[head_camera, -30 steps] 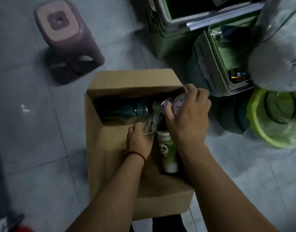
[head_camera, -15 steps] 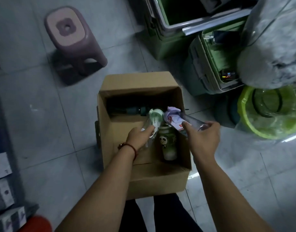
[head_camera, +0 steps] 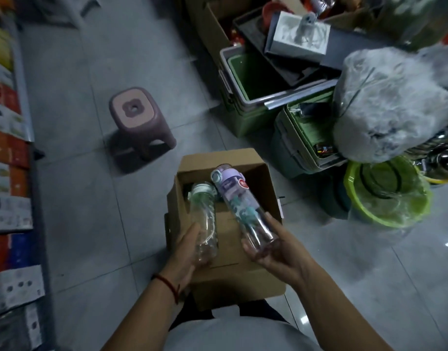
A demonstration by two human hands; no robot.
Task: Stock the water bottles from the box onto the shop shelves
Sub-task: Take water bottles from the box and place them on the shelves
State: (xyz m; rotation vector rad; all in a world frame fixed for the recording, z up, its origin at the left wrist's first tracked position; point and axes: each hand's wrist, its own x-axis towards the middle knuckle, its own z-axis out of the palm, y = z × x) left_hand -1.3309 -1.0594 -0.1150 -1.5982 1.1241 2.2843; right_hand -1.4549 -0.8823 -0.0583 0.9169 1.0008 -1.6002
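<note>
An open cardboard box (head_camera: 266,188) stands on the tiled floor in front of me. My left hand (head_camera: 188,252) grips the base of a clear bottle with a green lid (head_camera: 204,216), held above the box. My right hand (head_camera: 276,249) grips the base of a clear bottle with a purple lid (head_camera: 239,206), also lifted over the box, its cap pointing away from me. Both bottles are tilted, lids towards the far side. The box interior is mostly hidden by the bottles. Shop shelves (head_camera: 7,173) with boxed goods run along the left edge.
A pink plastic stool (head_camera: 139,120) stands on the floor beyond the box to the left. To the right are green crates (head_camera: 248,97), a wrapped grey bundle (head_camera: 390,102), a lime-green basin in plastic wrap (head_camera: 387,193) and more cartons (head_camera: 212,29).
Both hands have lifted the two bottles up out of the box and drawn them towards me. My view has risen and pulled back, showing the shelves at left.
</note>
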